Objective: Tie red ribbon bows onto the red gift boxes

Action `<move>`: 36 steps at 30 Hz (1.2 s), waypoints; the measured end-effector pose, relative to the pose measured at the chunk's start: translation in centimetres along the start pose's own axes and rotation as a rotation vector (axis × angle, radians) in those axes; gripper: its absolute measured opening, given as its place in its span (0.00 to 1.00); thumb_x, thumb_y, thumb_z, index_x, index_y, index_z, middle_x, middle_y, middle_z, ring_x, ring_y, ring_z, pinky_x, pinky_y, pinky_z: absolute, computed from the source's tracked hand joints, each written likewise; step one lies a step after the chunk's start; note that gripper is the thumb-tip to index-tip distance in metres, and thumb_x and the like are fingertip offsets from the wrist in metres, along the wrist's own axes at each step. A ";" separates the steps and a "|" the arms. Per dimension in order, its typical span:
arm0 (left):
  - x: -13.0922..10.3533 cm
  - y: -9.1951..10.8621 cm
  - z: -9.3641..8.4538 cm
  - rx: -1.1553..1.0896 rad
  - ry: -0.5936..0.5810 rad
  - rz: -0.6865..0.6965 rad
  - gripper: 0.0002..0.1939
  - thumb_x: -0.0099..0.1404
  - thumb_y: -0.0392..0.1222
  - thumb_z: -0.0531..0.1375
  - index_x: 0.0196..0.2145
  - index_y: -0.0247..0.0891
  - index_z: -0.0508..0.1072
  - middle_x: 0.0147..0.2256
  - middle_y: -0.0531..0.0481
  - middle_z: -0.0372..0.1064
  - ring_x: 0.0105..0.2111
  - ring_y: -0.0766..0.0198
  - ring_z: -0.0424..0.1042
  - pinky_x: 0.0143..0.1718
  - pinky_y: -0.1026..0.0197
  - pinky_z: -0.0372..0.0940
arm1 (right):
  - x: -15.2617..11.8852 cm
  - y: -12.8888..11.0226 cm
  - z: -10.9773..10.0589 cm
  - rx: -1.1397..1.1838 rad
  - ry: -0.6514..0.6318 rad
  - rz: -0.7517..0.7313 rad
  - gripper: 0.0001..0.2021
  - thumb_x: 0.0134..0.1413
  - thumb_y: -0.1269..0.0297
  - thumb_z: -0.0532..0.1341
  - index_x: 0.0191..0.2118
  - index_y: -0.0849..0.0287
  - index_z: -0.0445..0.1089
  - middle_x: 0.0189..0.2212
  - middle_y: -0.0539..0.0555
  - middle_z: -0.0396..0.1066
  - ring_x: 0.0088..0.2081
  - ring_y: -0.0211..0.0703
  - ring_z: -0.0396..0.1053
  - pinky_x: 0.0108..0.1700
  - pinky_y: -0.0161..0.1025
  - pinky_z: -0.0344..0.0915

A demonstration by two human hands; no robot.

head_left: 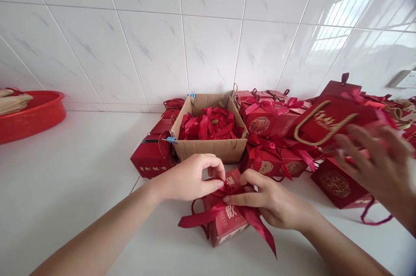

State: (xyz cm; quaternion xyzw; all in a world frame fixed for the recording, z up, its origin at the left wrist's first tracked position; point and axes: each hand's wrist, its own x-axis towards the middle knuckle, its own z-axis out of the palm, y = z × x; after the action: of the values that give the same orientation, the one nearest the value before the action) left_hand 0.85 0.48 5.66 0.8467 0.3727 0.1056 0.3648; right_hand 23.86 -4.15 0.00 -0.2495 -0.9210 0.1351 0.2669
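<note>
From where I stand, the red gift box [227, 224] sits on the white desk [81, 198], just in front of an open cardboard carton [209, 150] and between the person's two hands. A dark red satin ribbon [201, 219] lies across the box, gathered at its middle, with one tail reaching out to the left and another hanging toward the person on the right. The left hand [198, 176] has its thumb and forefinger together, clamped on the ribbon near that gathered middle. The right hand [276, 204] comes in from the other side, its fingers curled and its thumb laid along the ribbon; I cannot tell whether they pinch it. The carton holds a heap of red ribbons [212, 124] and has a blue clip [171, 140] on its near left corner. To its left is a dark red box [152, 157] with gold characters; to its right, ribboned boxes [260, 124] are stacked. Farther right, a co-worker's hand [380, 159], blurred and with fingers apart, is in front of a red bag [328, 122] with a gold rope handle
</note>
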 end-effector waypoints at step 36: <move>1.3 -0.1 3.5 -0.305 0.126 0.041 0.20 0.61 0.47 0.59 0.21 0.38 0.51 0.30 0.53 0.67 0.32 0.65 0.64 0.36 0.61 0.59 | -1.0 0.7 0.4 0.302 0.249 0.203 0.08 0.61 0.71 0.54 0.45 0.55 0.61 0.36 0.53 0.67 0.32 0.36 0.64 0.34 0.35 0.66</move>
State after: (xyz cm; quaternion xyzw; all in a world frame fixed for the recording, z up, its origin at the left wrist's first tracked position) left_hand 3.31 -0.46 2.95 0.7806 0.3571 0.2214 0.4628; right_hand 24.71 -4.13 -1.01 -0.3129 -0.8204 0.2659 0.3980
